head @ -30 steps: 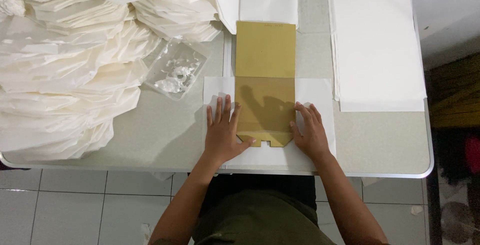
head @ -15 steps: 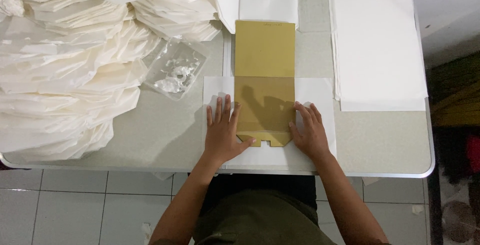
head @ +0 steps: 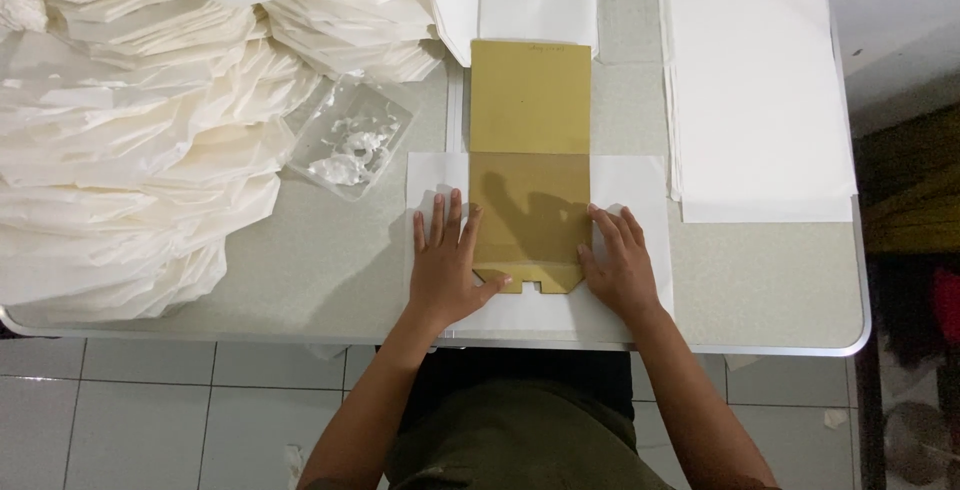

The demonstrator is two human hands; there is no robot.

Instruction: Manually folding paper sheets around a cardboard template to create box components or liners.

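Your left hand (head: 447, 265) lies flat with its fingers spread, palm down on the white paper sheet (head: 632, 185), its thumb touching the lower left corner of the tan cardboard template (head: 530, 165). Your right hand (head: 618, 265) is flat and open too, pressing the sheet just beside the template's lower right edge; neither hand pinches anything. The template sits at the centre of the frame, its long axis running from bottom to top, with the notched end pointing down toward you. All of this rests on a speckled grey table (head: 300, 270). A heap of folded white paper (head: 130, 140) fills the upper left, with a clear plastic bag (head: 350, 140) beside it, and a stack of white sheets (head: 760, 80) lies at the upper right. White floor tiles (head: 150, 420) show below the table.
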